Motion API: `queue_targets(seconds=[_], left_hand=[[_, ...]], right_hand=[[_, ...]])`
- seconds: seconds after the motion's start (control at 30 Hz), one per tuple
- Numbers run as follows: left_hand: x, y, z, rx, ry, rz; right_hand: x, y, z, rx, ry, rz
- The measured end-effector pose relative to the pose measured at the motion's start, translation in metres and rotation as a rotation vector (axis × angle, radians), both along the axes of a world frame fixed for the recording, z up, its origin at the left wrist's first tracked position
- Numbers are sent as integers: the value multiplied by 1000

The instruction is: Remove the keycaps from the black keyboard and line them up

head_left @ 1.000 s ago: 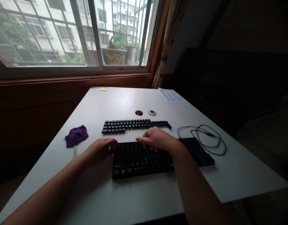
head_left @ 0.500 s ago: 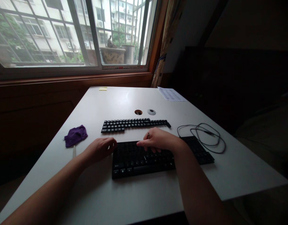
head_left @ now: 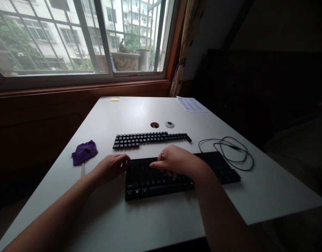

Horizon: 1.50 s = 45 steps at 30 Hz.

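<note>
A black keyboard (head_left: 161, 190) lies in front of me on the white table. Its front rows carry keycaps, while the rows behind look dark and stripped. My left hand (head_left: 112, 166) is closed on the keyboard's far left corner. Over the middle of the keyboard is my right hand (head_left: 178, 160), with a ring on one finger, its fingers curled down and its thumb pointing left. Whatever those fingertips hold or press is hidden beneath the hand. Behind the keyboard, loose black keycaps (head_left: 150, 137) stand lined up in rows.
A purple cloth (head_left: 84, 152) on a pale stick (head_left: 83, 170) lies at the left. The coiled cable (head_left: 246, 154) rests at the right. Farther back are a round table hole (head_left: 154, 125), its grey cover (head_left: 169, 124), a printed sheet (head_left: 191, 104) and a yellow note (head_left: 114, 99).
My right hand has shifted slightly left and toward me over the keyboard, its fingers still curled. My left hand stays at the corner.
</note>
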<state>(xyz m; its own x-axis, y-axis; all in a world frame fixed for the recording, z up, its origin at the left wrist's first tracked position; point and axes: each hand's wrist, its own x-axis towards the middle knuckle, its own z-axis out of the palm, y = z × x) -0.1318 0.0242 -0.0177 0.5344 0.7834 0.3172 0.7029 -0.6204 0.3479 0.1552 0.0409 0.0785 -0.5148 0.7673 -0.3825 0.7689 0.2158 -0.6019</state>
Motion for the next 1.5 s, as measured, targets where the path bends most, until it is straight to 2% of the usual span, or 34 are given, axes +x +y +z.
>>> queue_targets(seconds=[0.23, 0.43, 0.7, 0.93, 1.07, 1.2, 1.5], left_hand=[[0, 0, 1, -1, 22, 10], [2, 1, 2, 27, 32, 2], [1, -2, 4, 83, 27, -19], [11, -13, 16, 194, -49, -119], [18, -20, 21, 279, -5, -183], [22, -24, 25, 296, 32, -250], [24, -24, 24, 369, 103, -305]], right_hand=[[16, 26, -8, -149, 120, -11], [20, 37, -14, -207, 139, -21], [17, 26, -1, -135, 263, 1], [-5, 21, -7, -43, 391, -1], [-18, 16, -10, -64, 471, 19], [-26, 13, -11, -88, 516, 35], [-32, 13, -15, -126, 529, 64]])
